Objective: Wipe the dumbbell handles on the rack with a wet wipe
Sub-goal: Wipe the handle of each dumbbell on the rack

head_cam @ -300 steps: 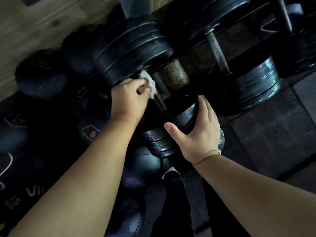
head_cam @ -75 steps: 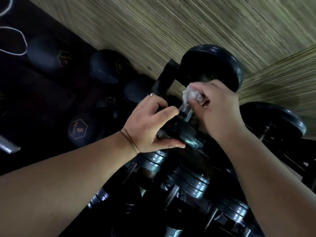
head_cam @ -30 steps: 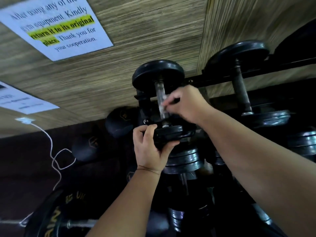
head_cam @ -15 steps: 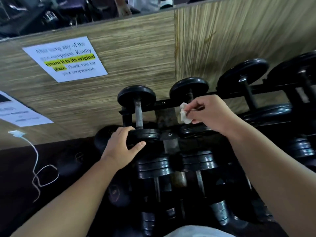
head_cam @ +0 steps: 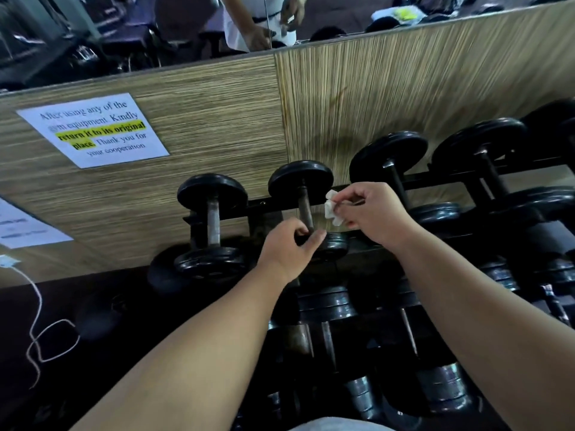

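Observation:
Black dumbbells stand in a row on the top tier of a dark rack (head_cam: 435,178). My left hand (head_cam: 287,248) grips the near plate of the second dumbbell (head_cam: 300,181) from the left, right below its metal handle (head_cam: 305,206). My right hand (head_cam: 373,213) pinches a crumpled white wet wipe (head_cam: 332,209), held just right of that handle and apart from it. The leftmost dumbbell (head_cam: 213,194) with its grey handle stands beside it, untouched.
Larger dumbbells (head_cam: 485,144) continue to the right, and lower tiers hold heavier ones (head_cam: 329,306). Behind is a wood-grain wall with a printed notice (head_cam: 96,129) and a mirror above. A white cable (head_cam: 37,321) hangs at the left over dark floor with round weights.
My left hand has moved from the leftmost dumbbell's near plate to the second dumbbell's near plate. My right hand still holds the wipe beside the second handle. The view has tilted upward.

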A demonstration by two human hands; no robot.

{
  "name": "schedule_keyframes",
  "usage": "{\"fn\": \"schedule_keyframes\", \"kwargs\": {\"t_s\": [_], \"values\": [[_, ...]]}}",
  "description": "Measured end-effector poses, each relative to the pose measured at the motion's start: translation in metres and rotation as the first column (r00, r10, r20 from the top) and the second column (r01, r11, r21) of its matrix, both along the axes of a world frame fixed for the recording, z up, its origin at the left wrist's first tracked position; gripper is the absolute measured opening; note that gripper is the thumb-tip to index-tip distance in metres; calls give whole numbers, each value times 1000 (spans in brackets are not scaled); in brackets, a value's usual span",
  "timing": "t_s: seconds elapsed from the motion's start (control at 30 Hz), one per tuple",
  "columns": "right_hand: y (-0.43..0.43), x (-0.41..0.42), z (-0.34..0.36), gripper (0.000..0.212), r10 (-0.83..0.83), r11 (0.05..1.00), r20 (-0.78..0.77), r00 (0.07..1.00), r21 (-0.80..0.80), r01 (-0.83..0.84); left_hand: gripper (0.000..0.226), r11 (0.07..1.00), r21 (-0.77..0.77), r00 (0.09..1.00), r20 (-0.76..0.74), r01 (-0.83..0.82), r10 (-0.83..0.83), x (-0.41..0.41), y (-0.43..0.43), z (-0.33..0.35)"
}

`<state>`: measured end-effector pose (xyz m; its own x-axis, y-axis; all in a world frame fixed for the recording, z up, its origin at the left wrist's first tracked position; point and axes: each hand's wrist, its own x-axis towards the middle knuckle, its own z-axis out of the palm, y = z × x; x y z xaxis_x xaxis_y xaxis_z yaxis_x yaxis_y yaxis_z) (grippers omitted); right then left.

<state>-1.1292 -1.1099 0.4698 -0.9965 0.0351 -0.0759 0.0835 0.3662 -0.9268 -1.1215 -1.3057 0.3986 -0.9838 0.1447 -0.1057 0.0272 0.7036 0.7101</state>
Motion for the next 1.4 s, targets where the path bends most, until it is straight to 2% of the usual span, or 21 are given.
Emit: {"fn": "schedule_keyframes", "kwargs": {"t_s": [0.07,0.17,0.3,0.37,0.43,0.57,0.67,0.8,0.97,1.07,1.13,1.2,1.3,1.4], "values": [[7,-3,-8,9,2,1000,10,1000,-6,-2,44,996,-78,999,19,-42,44,0,11,-8],[14,-10,-21,9,18,1000,32,999,-6,-18,48,984,-174,999,-19,-29,26,-2,16,-10],[18,-27,-37,8,73,997,45,996,-7,-73,50,959,-274,995,-47,70,-87,-18,14,-9],[18,-38,-44,8,89,996,50,995,-29,-88,53,962,-269,992,-93,57,-85,-20,14,-16],[14,-50,-52,10,97,994,58,994,-56,-94,59,966,-256,981,-191,-26,-24,-17,15,-27],[0,-73,-69,12,69,995,75,995,-84,-63,53,958,-203,914,-391,-202,110,-9,23,-47],[-16,-90,-84,19,34,999,57,998,-15,-33,52,947,-137,845,-500,-291,188,-5,28,-61],[-31,-112,-104,23,28,997,41,999,69,-31,66,959,-50,770,-607,-281,194,-8,24,-73],[-21,-104,-110,11,153,984,134,979,72,-164,73,969,12,727,-659,-247,193,-10,23,-76],[-14,-88,-105,13,319,925,267,909,123,-360,73,971,16,726,-661,-238,189,-11,22,-76],[-15,-85,-101,13,348,908,293,891,133,-398,73,970,20,725,-661,-243,195,-11,22,-77],[-22,-93,-98,12,260,950,237,936,111,-292,73,970,19,728,-657,-243,195,-11,22,-77],[-33,-115,-95,15,28,988,72,997,152,-39,72,970,15,729,-657,-242,192,-11,21,-77],[-37,-117,-103,18,-37,995,61,997,95,31,72,970,24,722,-664,-243,197,-11,21,-77]]}}
